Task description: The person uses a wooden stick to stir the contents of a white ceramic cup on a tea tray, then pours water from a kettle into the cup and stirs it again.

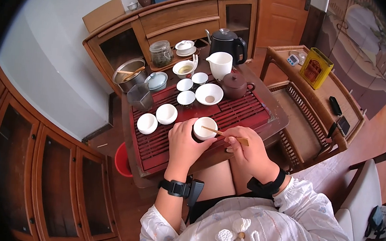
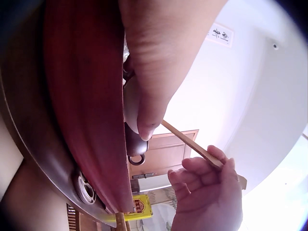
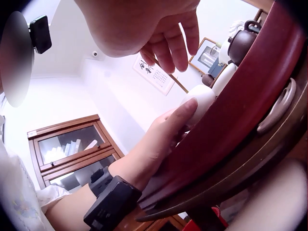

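Near the front edge of the slatted red tea tray (image 1: 153, 156), my left hand (image 1: 185, 145) holds a white bowl (image 1: 205, 134), thumb and fingers curved round its sides. My right hand (image 1: 247, 148) pinches a slim wooden tea scoop (image 1: 242, 141), and its thin end reaches into the bowl. In the left wrist view the scoop (image 2: 192, 144) slants from the right hand (image 2: 207, 192) toward the bowl, partly hidden by the left thumb. The right wrist view shows the left hand (image 3: 163, 134) against the side of the bowl (image 3: 201, 102).
Two white cups (image 1: 147, 124) sit left of the bowl. Behind it are several small cups, a wide white bowl (image 1: 209, 95), a brown teapot (image 1: 234, 85), a white pitcher (image 1: 219, 65) and a black kettle (image 1: 227, 45). A glass jar (image 1: 161, 54) and yellow tin (image 1: 317, 68) stand farther off.
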A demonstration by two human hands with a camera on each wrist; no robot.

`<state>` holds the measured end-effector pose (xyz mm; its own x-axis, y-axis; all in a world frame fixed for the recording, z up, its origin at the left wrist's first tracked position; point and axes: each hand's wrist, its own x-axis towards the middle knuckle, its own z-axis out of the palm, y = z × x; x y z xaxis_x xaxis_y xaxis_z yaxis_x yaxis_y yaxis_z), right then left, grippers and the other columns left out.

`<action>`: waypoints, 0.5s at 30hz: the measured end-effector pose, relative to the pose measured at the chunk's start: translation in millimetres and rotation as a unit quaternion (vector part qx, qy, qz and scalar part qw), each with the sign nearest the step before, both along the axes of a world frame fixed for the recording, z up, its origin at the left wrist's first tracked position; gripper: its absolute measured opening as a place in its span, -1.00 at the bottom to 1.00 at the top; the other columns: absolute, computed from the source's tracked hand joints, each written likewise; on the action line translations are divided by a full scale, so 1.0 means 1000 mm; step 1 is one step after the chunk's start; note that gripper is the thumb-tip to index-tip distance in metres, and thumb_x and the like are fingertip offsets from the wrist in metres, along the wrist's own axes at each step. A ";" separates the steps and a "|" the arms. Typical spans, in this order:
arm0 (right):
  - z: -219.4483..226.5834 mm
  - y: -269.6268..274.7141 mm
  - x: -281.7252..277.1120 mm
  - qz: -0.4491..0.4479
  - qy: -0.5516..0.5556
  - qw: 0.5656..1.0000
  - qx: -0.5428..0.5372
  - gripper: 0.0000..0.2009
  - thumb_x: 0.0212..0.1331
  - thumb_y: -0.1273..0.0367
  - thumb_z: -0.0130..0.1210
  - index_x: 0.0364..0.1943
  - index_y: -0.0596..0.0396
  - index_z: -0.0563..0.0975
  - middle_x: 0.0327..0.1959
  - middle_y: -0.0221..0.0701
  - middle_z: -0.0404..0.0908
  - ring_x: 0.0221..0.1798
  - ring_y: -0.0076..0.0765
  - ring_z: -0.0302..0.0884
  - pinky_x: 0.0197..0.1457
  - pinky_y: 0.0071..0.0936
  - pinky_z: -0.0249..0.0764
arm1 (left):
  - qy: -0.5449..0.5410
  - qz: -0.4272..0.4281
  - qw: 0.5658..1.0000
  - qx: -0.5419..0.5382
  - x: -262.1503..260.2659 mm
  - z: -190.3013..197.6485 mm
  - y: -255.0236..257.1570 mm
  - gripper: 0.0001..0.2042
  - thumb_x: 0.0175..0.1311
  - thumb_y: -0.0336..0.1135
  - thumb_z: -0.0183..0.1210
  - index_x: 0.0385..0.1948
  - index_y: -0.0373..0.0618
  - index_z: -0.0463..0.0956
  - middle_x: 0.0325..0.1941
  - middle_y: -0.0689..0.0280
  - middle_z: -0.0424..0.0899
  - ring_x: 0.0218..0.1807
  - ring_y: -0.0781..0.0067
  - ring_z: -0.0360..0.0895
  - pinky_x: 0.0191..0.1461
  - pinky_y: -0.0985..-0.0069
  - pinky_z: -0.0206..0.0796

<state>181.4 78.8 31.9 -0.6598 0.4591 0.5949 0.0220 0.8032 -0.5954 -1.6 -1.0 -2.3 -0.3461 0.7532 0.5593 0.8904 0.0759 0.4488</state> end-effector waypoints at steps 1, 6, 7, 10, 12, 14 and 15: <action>-0.001 -0.001 0.000 0.002 0.005 1.000 -0.005 -0.87 0.25 0.46 0.01 -0.15 0.13 0.50 -0.27 -0.23 0.58 -0.16 -0.03 0.53 -0.04 -0.20 0.41 | -0.003 0.001 1.000 0.003 0.000 -0.001 0.000 -0.39 -0.24 -0.05 0.51 -0.08 -0.06 0.49 -0.11 0.25 0.64 -0.04 0.13 0.51 0.07 0.19 0.27; 0.001 -0.003 0.002 -0.003 -0.013 0.999 0.031 -0.88 0.27 0.48 -0.02 -0.17 0.13 0.52 -0.30 -0.25 0.59 -0.21 -0.09 0.56 -0.06 -0.24 0.45 | -0.001 0.002 1.000 0.017 0.000 -0.001 -0.002 -0.40 -0.24 -0.06 0.50 -0.08 -0.04 0.50 -0.11 0.25 0.65 -0.04 0.11 0.52 0.05 0.19 0.28; 0.003 -0.003 0.003 -0.013 -0.015 0.999 0.047 -0.87 0.30 0.49 -0.05 -0.19 0.14 0.53 -0.32 -0.27 0.60 -0.24 -0.16 0.59 -0.08 -0.29 0.48 | -0.001 0.001 1.000 0.015 0.000 0.000 -0.002 -0.40 -0.24 -0.06 0.50 -0.08 -0.04 0.51 -0.11 0.25 0.65 -0.04 0.12 0.52 0.05 0.19 0.29; 0.006 0.000 0.002 -0.002 -0.003 0.999 0.042 -0.88 0.29 0.48 -0.05 -0.19 0.13 0.52 -0.34 -0.28 0.59 -0.26 -0.12 0.56 -0.10 -0.27 0.46 | 0.003 -0.003 1.000 0.014 0.000 0.000 -0.003 -0.41 -0.22 -0.05 0.50 -0.09 -0.05 0.51 -0.14 0.26 0.66 -0.07 0.14 0.52 0.04 0.20 0.28; 0.014 0.001 0.002 -0.002 -0.001 0.998 0.057 -0.92 0.25 0.47 0.00 -0.22 0.11 0.49 -0.34 -0.27 0.57 -0.25 -0.08 0.54 -0.11 -0.23 0.44 | 0.009 -0.005 1.000 0.017 0.000 0.000 -0.003 -0.41 -0.22 -0.03 0.50 -0.10 -0.06 0.51 -0.17 0.27 0.66 -0.08 0.16 0.52 0.03 0.20 0.28; 0.016 0.002 -0.002 0.000 0.002 0.998 0.070 -0.93 0.21 0.46 0.04 -0.25 0.10 0.47 -0.35 -0.26 0.56 -0.25 -0.04 0.52 -0.12 -0.20 0.41 | -0.003 -0.008 1.000 0.016 0.000 0.000 -0.003 -0.43 -0.21 -0.04 0.49 -0.12 -0.05 0.51 -0.17 0.27 0.66 -0.08 0.17 0.52 0.02 0.20 0.28; 0.015 0.003 -0.007 -0.003 0.023 0.997 0.074 -0.94 0.20 0.46 0.04 -0.28 0.09 0.46 -0.38 -0.27 0.55 -0.27 -0.04 0.52 -0.15 -0.20 0.41 | -0.001 -0.008 1.000 0.014 0.000 0.001 -0.004 -0.43 -0.21 -0.04 0.49 -0.12 -0.05 0.51 -0.17 0.27 0.66 -0.08 0.17 0.52 0.02 0.20 0.28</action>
